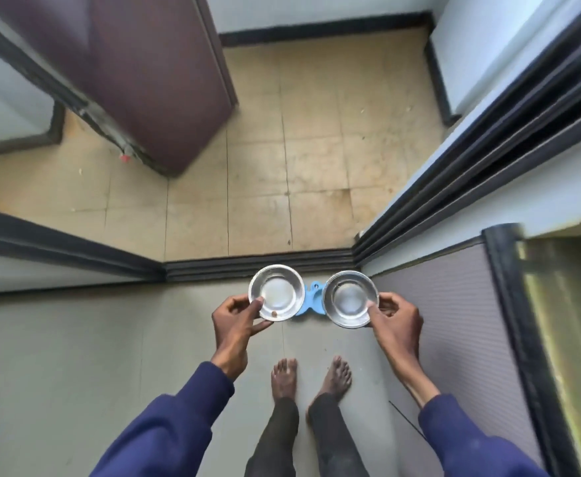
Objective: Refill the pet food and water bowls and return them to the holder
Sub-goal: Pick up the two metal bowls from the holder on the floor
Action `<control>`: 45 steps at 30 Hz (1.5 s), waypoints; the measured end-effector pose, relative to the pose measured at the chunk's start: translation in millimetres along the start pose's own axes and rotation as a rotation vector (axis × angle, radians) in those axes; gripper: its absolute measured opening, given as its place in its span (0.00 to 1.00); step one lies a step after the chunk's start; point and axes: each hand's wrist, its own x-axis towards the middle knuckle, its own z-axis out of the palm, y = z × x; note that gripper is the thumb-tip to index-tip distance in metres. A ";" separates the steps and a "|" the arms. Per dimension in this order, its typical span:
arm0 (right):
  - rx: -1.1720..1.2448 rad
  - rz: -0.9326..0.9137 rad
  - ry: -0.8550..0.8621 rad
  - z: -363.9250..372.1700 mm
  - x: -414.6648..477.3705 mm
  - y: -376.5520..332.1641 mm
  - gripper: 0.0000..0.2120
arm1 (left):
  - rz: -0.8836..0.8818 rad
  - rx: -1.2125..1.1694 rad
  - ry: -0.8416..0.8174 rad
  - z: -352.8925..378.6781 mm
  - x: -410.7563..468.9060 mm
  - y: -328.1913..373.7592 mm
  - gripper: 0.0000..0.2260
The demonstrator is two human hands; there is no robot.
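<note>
Plainly the left steel bowl (277,292) and the right steel bowl (351,299) are both out in front of the person, side by side and apart, with the blue holder (311,299) showing in the gap between them. The left bowl lies at nine o'clock of that holder and the right at three o'clock. They seem to be held in the air above it rather than seated in it. One brown kibble (274,314) lies at six o'clock inside the left bowl. The right one looks bare, though a film of water cannot be ruled out.

Judged from this, refilling has not begun, and the step in hand is carrying the bowls off to be filled. It will go best with both rims kept level and a firm pinch, since polished steel is likely slippery.

The left hand (237,321) pinches its bowl at seven o'clock, thumb over the rim and fingers curled beneath. The right hand (394,318) grips its bowl at four o'clock the same way. Both forearms reach forward from blue sleeves (178,418), wrists roughly straight.

Bare feet (283,376) stand at six o'clock of the holder, a dark door track (258,265) at twelve
</note>
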 end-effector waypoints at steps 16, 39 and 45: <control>0.383 -0.018 0.093 -192.7 -158.2 -116.4 0.04 | 0.054 -0.070 -0.341 -13.3 -214.2 151.9 0.10; 0.609 0.328 0.657 -364.5 -293.0 45.5 0.03 | 0.078 0.416 -0.843 153.8 -368.7 59.7 0.07; 0.655 0.483 0.824 -379.8 -285.2 71.9 0.10 | 0.047 0.614 -0.941 217.5 -379.8 41.4 0.09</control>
